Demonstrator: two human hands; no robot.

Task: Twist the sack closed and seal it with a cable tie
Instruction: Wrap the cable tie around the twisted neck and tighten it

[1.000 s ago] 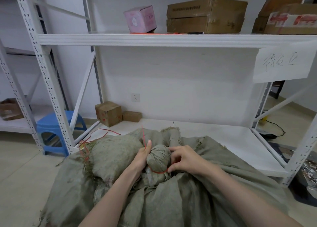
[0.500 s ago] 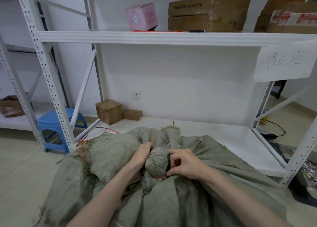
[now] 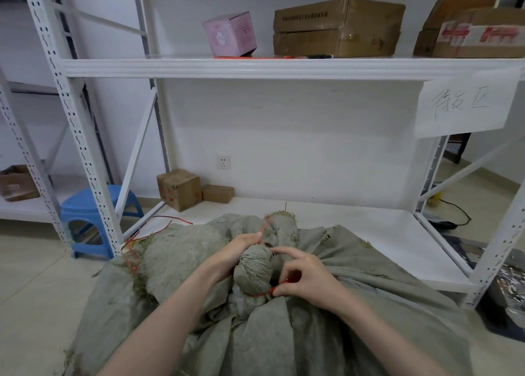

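fingers [image 3: 285, 252] of the right hand [image 3: 308, 279] are curled, thumb and a lower finger pinching the thin red plastic cable tie [image 3: 255, 294] at the right of the bunched neck [image 3: 252, 270] of the grey-green woven sack [image 3: 255, 347], with the forefinger arched over the top of that knob. the tie loops round the base of the neck, just below the ball of gathered cloth. the left hand [image 3: 235, 250] presses against the knob's left side, its fingertips [image 3: 253, 237] pinching the tie's free tail, which rises up and away. the sack slumps on the floor in front of the white metal shelving rack [image 3: 255, 67]. loose red ties [image 3: 133, 250] lie by its left edge. beyond stand a blue plastic stool [image 3: 93, 205] and a small brown cardboard box [image 3: 179, 188]. a pink carton [image 3: 230, 34] sits on the upper shelf.
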